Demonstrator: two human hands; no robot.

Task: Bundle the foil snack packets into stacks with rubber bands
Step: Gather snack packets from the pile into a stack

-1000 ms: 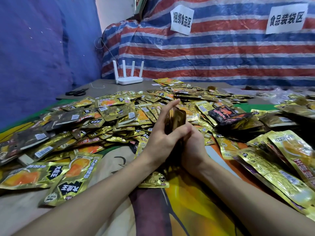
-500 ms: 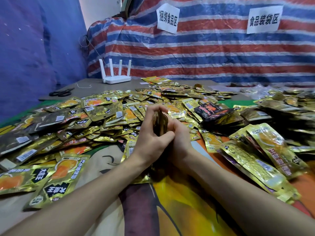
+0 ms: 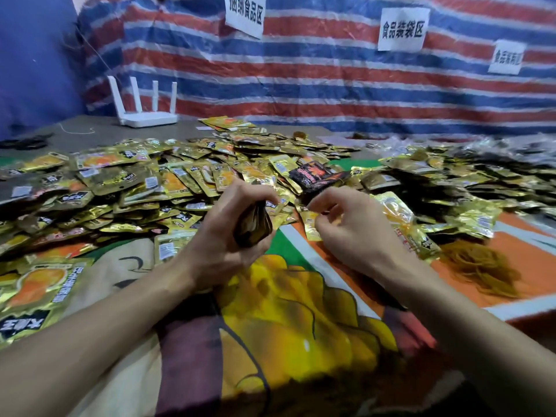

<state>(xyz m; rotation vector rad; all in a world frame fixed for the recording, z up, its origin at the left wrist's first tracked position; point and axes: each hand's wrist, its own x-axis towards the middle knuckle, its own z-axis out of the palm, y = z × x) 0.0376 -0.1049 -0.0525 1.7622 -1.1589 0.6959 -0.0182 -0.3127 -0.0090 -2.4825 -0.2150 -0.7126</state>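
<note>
Left hand (image 3: 219, 239) fingers clamp the stack (image 3: 254, 227) tight, likely squaring it for banding. Right hand (image 3: 349, 233) fingers curl, can't tell around what. Rubber bands (image 3: 481, 266) lie nearby, handy.

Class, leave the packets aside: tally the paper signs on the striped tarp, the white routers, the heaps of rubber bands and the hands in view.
Paper signs: 3
White router: 1
Rubber band heap: 1
Hands: 2
Total: 7
</note>
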